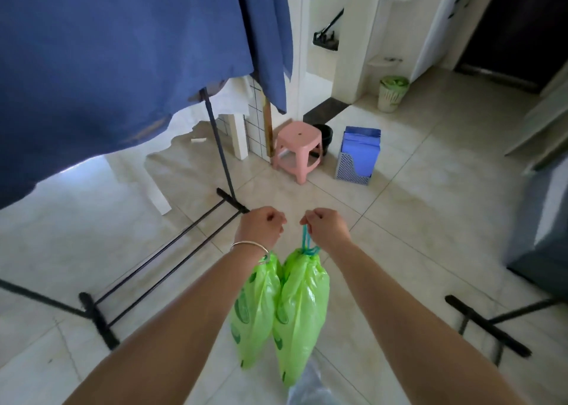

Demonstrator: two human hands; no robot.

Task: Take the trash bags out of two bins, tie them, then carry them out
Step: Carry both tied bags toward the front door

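Observation:
Two bright green trash bags hang side by side below my hands, their mouths drawn closed. My left hand point(261, 227), fingers curled into a fist, holds the left trash bag point(256, 309); its top is hidden behind my wrist. My right hand point(325, 226) grips the teal drawstring point(305, 241) of the right trash bag point(302, 315). Both bags dangle above the tiled floor. A white bin point(392, 94) with a green liner stands far off by the wall at the upper right.
A black drying rack point(227, 171) with blue cloth point(123, 51) fills the left. A pink stool point(296, 149), a black bucket point(325, 134) and a blue file holder point(358, 155) sit ahead. Another black stand foot point(488, 324) lies at right. A dark doorway point(516, 26) is at the upper right.

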